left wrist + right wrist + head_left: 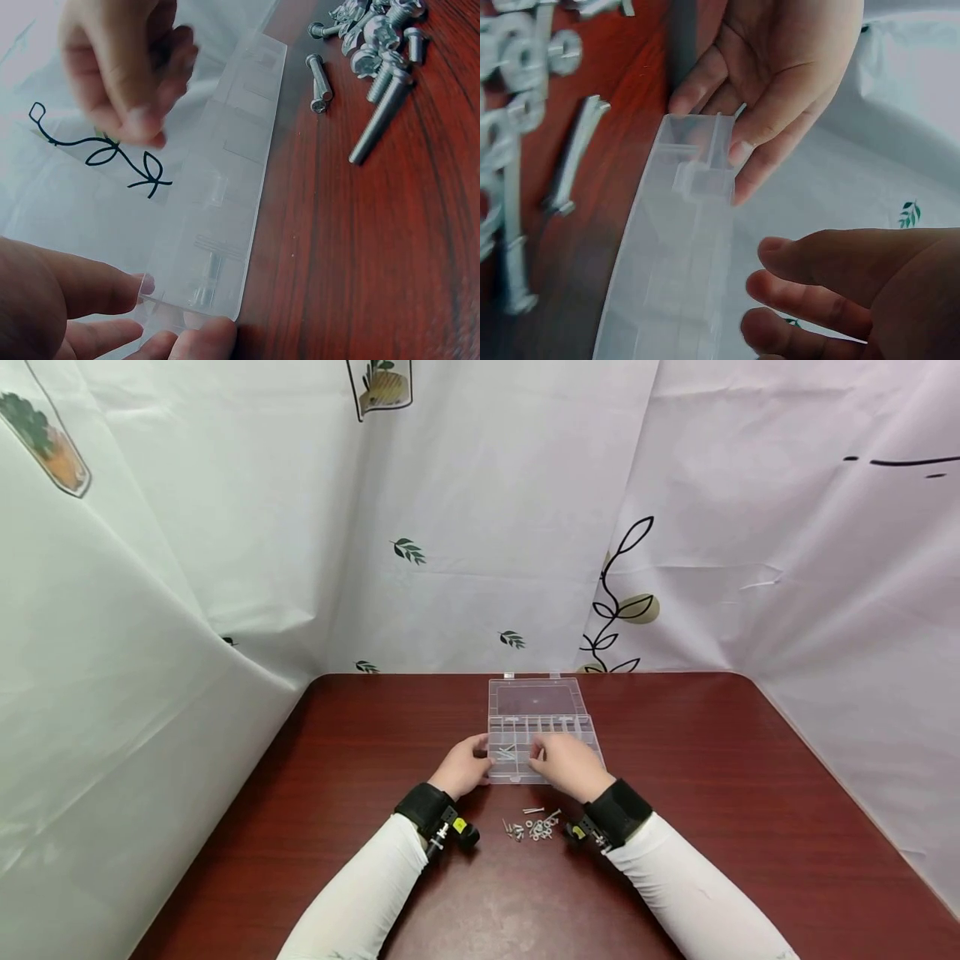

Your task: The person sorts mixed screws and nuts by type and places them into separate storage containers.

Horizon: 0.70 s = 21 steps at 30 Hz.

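A clear plastic compartment box (504, 779) lies on the table with its lid (536, 697) folded back. My left hand (461, 767) grips the box's left end, thumb at the top edge and fingers against the side, as the left wrist view shows. Several long bolts (507, 752) lie in a left compartment. Over the box's middle hovers my right hand (572, 764), its fingers loosely bent; in the right wrist view, thumb and fingertips (778, 251) stand apart from the box, with nothing visible between them.
Loose bolts, screws, nuts and washers (542, 827) lie piled on the dark red table (720, 793) in front of the box, between the two forearms. A pair of screws (319, 84) lies slightly apart, nearer the box. White patterned cloth (480, 510) hangs behind the table.
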Tool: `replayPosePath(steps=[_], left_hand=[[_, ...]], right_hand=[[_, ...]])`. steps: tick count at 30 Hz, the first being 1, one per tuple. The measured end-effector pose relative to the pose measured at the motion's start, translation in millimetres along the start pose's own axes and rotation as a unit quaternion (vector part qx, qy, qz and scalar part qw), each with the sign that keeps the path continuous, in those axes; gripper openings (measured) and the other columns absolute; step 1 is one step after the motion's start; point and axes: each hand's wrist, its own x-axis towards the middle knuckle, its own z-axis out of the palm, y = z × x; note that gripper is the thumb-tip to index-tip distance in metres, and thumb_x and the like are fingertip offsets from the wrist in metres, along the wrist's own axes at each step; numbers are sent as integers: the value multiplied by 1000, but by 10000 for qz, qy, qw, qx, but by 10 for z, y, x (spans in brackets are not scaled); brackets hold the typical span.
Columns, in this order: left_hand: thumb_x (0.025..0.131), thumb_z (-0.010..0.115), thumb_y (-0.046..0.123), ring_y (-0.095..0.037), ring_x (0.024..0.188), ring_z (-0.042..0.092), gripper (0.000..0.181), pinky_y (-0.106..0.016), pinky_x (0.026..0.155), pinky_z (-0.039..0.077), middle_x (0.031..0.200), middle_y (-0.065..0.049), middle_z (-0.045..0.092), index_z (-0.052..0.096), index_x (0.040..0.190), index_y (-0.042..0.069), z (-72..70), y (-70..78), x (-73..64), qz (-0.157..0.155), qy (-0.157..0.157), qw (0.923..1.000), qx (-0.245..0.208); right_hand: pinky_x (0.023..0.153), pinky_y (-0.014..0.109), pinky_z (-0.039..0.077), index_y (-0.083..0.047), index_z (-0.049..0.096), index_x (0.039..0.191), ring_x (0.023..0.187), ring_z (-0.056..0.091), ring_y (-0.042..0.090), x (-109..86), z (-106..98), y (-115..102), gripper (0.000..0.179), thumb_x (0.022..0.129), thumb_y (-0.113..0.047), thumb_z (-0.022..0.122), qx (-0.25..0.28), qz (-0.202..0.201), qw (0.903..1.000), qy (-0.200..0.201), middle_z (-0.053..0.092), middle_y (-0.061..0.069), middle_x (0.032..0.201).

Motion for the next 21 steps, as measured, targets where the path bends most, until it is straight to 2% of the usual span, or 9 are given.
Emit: replayPosePath(steps=[6, 14, 21], left_hand=[[97, 59, 2, -28, 104, 64, 56, -33, 72, 61, 143, -23, 48, 40, 149, -1, -12, 4, -18, 2, -31, 10000, -10], [97, 58, 2, -30, 104, 64, 56, -33, 73, 61, 142, -25, 48, 39, 149, -2, -21, -3, -25, 0, -23, 10000, -11], [97, 59, 3, -27, 102, 64, 55, -33, 71, 61, 138, -24, 51, 41, 149, -1, -3, -2, -3, -10, 12, 10000, 22]], right_hand=[[57, 33, 46, -20, 65, 79, 60, 51, 11, -192, 4, 94, 12, 88, -23, 71, -287, -120, 9995, -90, 56, -9, 66], [54, 33, 45, -21, 67, 81, 59, 50, 11, -312, -11, 111, 9, 86, -24, 74, -270, -132, 9993, -200, 55, -10, 65], [56, 32, 45, -21, 64, 74, 60, 49, 10, -322, 12, 108, 15, 84, -19, 75, -345, -600, 9963, -507, 56, -10, 67]])
